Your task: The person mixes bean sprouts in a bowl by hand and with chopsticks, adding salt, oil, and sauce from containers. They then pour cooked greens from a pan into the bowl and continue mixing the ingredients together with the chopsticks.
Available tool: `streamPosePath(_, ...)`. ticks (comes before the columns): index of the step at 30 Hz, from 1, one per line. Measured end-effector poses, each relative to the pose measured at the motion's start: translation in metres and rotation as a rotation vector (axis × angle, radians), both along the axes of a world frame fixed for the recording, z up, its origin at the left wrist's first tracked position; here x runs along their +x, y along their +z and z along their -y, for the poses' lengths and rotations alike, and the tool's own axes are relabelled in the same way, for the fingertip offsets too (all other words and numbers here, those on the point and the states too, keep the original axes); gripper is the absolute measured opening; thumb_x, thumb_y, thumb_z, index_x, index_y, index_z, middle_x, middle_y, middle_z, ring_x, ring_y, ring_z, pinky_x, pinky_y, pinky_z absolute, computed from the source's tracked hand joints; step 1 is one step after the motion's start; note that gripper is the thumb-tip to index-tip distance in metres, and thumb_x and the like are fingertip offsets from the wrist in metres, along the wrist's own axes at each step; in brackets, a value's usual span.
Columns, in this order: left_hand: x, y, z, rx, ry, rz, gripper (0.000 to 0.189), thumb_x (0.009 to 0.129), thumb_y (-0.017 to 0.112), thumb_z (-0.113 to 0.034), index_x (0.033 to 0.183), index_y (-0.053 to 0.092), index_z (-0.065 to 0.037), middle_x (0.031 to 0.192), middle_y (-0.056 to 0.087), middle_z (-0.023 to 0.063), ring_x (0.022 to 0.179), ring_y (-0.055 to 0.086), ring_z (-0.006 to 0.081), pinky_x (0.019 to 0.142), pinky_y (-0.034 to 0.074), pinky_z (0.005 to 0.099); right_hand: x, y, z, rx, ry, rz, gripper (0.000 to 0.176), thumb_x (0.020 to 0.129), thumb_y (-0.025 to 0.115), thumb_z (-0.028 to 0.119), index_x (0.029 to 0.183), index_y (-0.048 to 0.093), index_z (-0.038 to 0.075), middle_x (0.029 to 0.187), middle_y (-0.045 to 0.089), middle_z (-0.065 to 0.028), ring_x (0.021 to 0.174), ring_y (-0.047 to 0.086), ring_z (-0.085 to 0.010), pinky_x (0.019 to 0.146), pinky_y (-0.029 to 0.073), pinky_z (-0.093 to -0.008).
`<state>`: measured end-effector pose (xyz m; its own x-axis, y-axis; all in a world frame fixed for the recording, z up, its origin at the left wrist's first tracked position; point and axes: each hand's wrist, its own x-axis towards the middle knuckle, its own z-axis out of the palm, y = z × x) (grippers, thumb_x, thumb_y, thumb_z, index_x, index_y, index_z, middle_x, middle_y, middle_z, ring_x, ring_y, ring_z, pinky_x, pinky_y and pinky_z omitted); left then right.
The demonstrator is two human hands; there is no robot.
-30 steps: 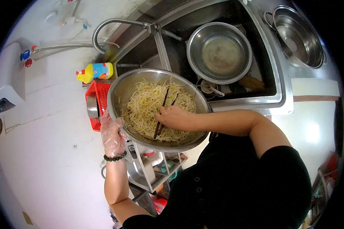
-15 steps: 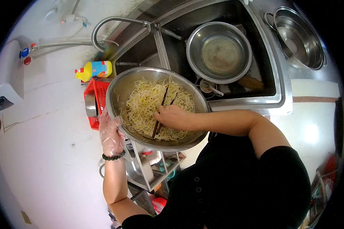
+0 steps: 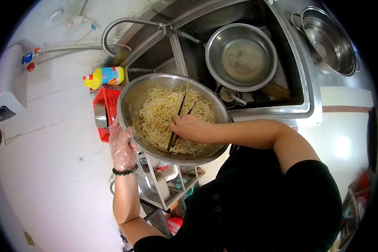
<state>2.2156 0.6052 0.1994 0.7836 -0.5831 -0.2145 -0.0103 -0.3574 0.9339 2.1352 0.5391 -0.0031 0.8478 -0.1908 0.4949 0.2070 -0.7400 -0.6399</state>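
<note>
chopsticks (image 3: pixel 182 105) lie in the right hand (image 3: pixel 192 128) in the head view, its grip closed around the pair near the middle, far ends spread slightly among the bean sprouts (image 3: pixel 155 114). holding them so probably gives a long reach over the heap. the sprouts are all in a wide steel bowl (image 3: pixel 131 97), spread across its bottom, likely because its high wall keeps loose strands in. the left hand (image 3: pixel 122 148), in a clear plastic glove, has its grip curled on the bowl's near-left rim, presumably to steady it; what bears the bowl from below is hidden.

the bowl overlaps the front edge of the sink (image 3: pixel 300 80). inside the sink stands a steel basin (image 3: pixel 214 63), with a small ladle (image 3: pixel 238 100) just beside it. the tap (image 3: pixel 129 21) arches to the left, clear of both vessels. a steel pot (image 3: pixel 335 50) sits on the metal bench (image 3: pixel 308 115) at right.

a yellow bottle (image 3: pixel 95 80) and a red basket (image 3: pixel 111 101) are between bowl and white wall (image 3: pixel 63 180); below is a metal rack (image 3: pixel 180 195), partly hidden.
</note>
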Motion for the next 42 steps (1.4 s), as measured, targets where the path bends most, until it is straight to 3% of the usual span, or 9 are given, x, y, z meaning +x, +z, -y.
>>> streamPosePath(18,-0.001,0.002,-0.001,0.029,0.0,-0.003,0.051,0.073,0.05,0.003,0.123,0.038,0.006,0.095,0.06,0.01,0.047,0.046,0.0053,0.038,0.035,0.0148,-0.002,0.004,0.002,-0.014,0.017,-0.052,0.016,0.077,0.05,0.011,0.087,0.053,-0.001,0.075,0.057,-0.0177,0.064,0.062,-0.0279,0.053,0.049,-0.0358)
streamPosePath(26,0.013,-0.006,-0.024,0.054,0.104,0.028,0.051,0.071,0.05,0.0,0.12,0.041,0.007,0.082,0.057,0.0046,0.042,0.04,0.0034,0.034,0.03,0.0143,-0.015,0.003,0.007,-0.026,0.056,-0.022,0.02,0.077,0.05,0.01,0.094,0.052,-0.002,0.081,0.057,-0.0181,0.068,0.063,-0.0279,0.054,0.05,-0.0357)
streamPosePath(42,0.009,-0.008,-0.029,0.066,0.112,0.06,0.048,0.073,0.047,0.002,0.121,0.04,0.004,0.085,0.059,0.0088,0.041,0.04,0.005,0.034,0.03,0.0154,-0.009,-0.004,-0.009,-0.242,0.154,0.063,0.018,0.074,0.053,0.013,0.09,0.053,0.005,0.08,0.055,-0.0123,0.06,0.06,-0.024,0.05,0.049,-0.0327)
